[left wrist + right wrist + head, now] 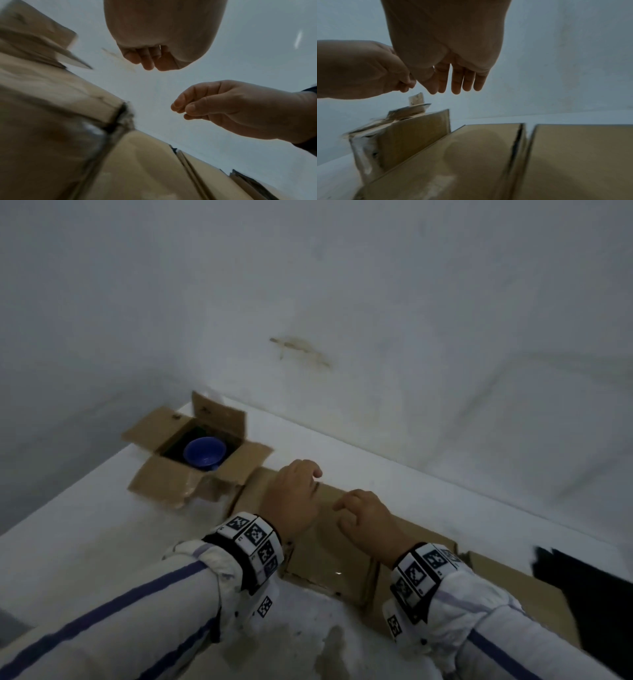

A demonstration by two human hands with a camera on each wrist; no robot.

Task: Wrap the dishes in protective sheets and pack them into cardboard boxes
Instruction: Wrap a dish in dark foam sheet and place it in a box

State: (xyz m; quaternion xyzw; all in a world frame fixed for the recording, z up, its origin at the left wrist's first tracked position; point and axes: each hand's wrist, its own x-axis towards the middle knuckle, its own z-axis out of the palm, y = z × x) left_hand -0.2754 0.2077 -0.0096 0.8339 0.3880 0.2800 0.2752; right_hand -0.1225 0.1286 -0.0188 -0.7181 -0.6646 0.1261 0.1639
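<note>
A blue bowl [205, 453] sits unwrapped inside an open cardboard box [164, 474] at the back left of the white table [85, 535]. In front of it lies a second cardboard box [329, 549] with its flaps down flat. My left hand [294, 494] hovers over the far left part of this box with fingers curled into the palm [149, 59], holding nothing. Beside it, my right hand [363, 518] hangs over the box with its fingers [457, 81] relaxed and pointing down, also empty. No protective sheet is in view.
The table stands in a corner, with white walls [376, 302] close behind and to the left. A black object [589, 594] sits at the right edge. More flat cardboard [513, 583] extends to the right under my right wrist.
</note>
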